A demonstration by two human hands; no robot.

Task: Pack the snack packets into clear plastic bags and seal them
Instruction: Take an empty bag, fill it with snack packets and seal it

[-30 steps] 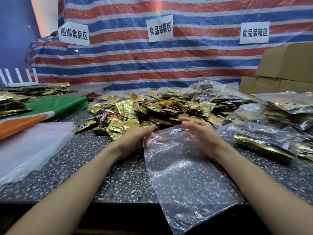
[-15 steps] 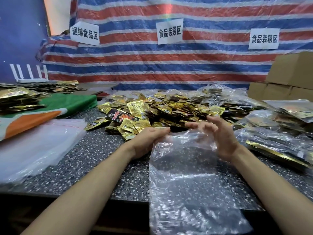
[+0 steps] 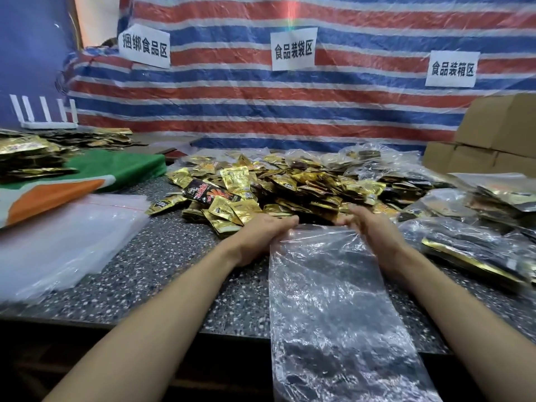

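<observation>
The bag (image 3: 333, 300) lies at 6 o'clock, hanging off the table (image 3: 162, 256) edge. The left hand (image 3: 261, 236) pinches its top edge at 11 o'clock. The right hand (image 3: 374, 230) pinches it at 1 o'clock. The packets (image 3: 290, 187) sit piled just past them, at 12 o'clock.

Striped tarp (image 3: 232, 117) backs stacked boxes (image 3: 499, 132) (cardboard) and perhaps a router (image 3: 46, 123).
</observation>
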